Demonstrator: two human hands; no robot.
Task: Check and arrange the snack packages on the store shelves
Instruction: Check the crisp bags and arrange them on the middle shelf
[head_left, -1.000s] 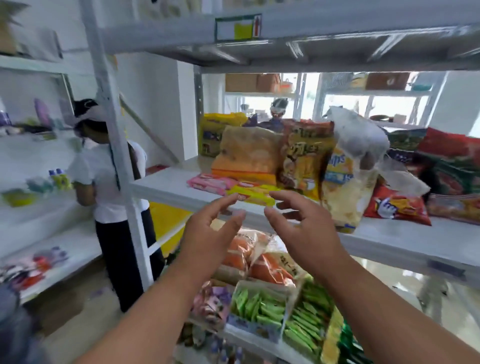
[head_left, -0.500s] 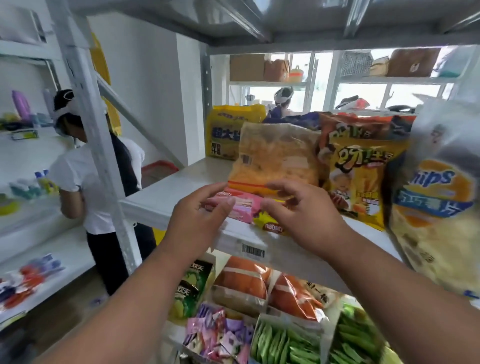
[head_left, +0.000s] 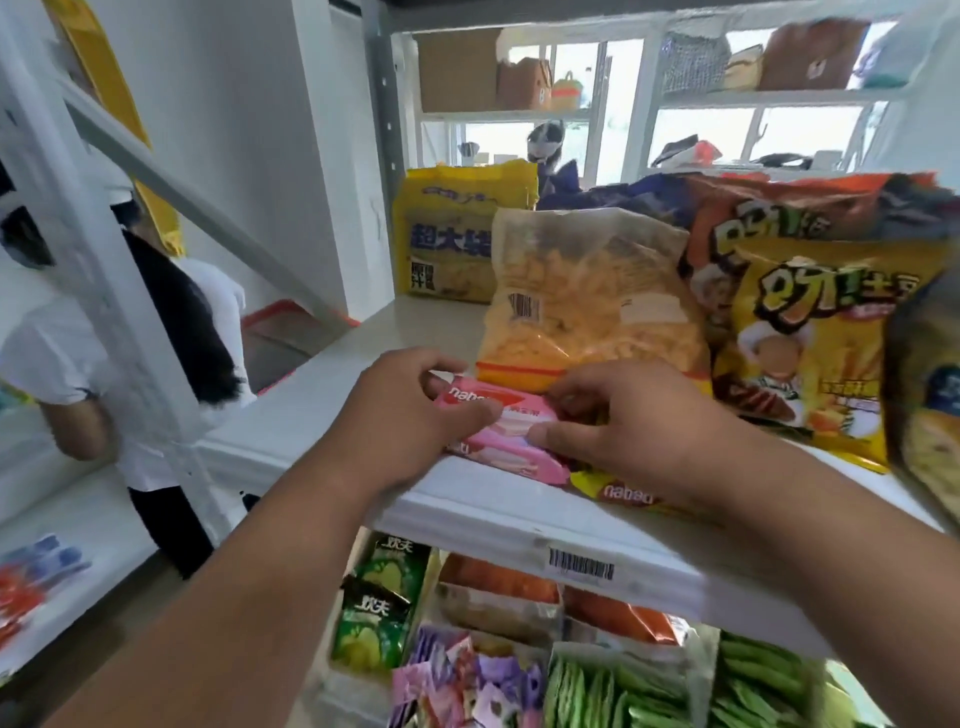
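Note:
Pink wafer packs (head_left: 511, 434) lie stacked near the front edge of the white shelf (head_left: 519, 514). My left hand (head_left: 410, 415) grips the left end of the top pink pack, thumb over its front. My right hand (head_left: 623, 426) pinches the right end of the same pack, fingers curled behind it. A yellow wafer pack (head_left: 618, 493) lies under my right hand, mostly hidden. Behind stands a clear bag of orange puffs (head_left: 587, 306), and a yellow chips bag (head_left: 826, 353) leans to its right.
A yellow noodle multipack (head_left: 457, 239) stands at the shelf's back left. More chip bags crowd the right edge. Below are trays of green (head_left: 623, 691) and purple snacks (head_left: 462, 680). A person in a white shirt (head_left: 104, 353) stands left beyond a shelf post (head_left: 93, 270).
Both hands moved forward onto the shelf and closed on the top pink wafer pack. The view came closer to the shelf.

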